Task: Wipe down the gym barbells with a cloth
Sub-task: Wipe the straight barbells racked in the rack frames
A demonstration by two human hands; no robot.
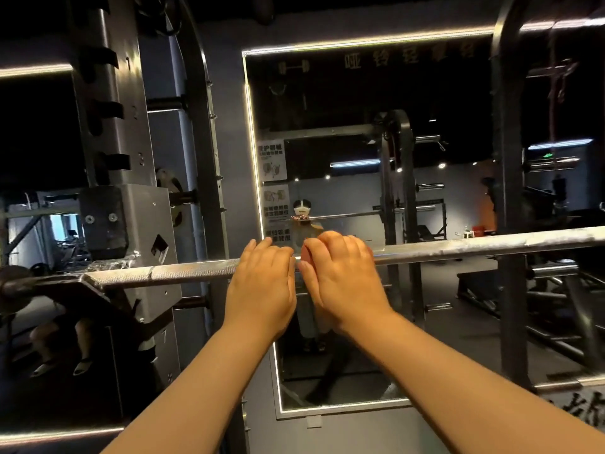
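We observe the right hand [340, 276] with fingers curled over the bar, grasping a reddish cloth [307, 254] against it; only a small part of the cloth shows at the thumb side. The left hand [262, 283], touching the right, curls its fingers over the barbell [183, 272]; whether cloth lies beneath it we cannot tell. The barbell runs level across the view, its left end resting in a hook of the rack upright [111, 126]. Behind it stands a light-framed mirror [360, 152].
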